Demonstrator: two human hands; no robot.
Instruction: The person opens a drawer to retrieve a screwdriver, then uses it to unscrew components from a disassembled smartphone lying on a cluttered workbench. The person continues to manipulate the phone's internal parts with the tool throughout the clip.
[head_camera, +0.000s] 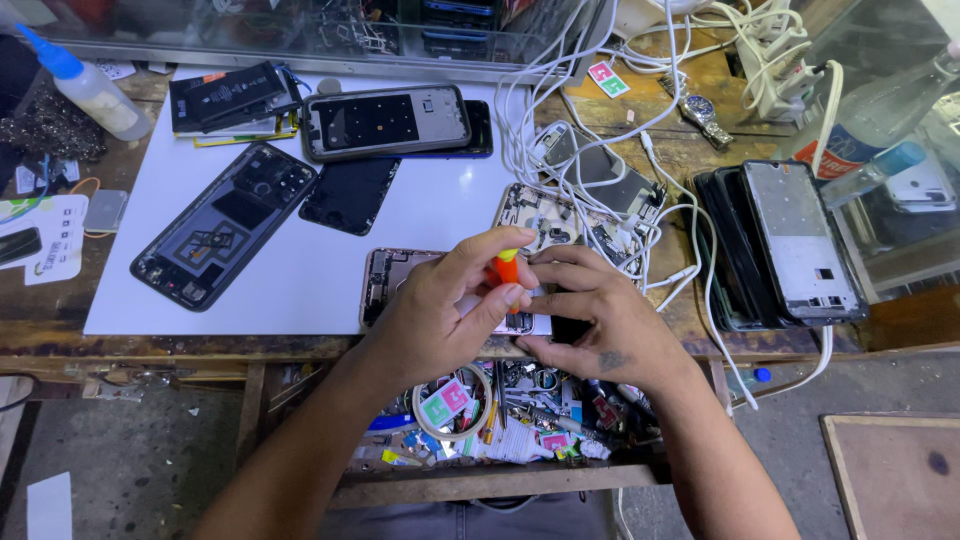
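Note:
My left hand (450, 305) grips a small screwdriver with an orange handle (508, 266), its tip pointing down at an opened phone (388, 275) that lies on the front edge of a white mat (300, 270). My right hand (590, 315) rests on the right side of that phone, fingers curled against it, and touches my left hand near the screwdriver. Both hands hide most of the phone's inside.
On the mat lie an opened phone back (220, 225), a dark screen panel (350, 195), a phone frame (385, 120) and batteries (225, 95). White cables (600, 150) tangle at right beside stacked phones (795, 240), a wristwatch (700, 112), a squeeze bottle (90, 90). Below, an open drawer (500, 410) holds small parts.

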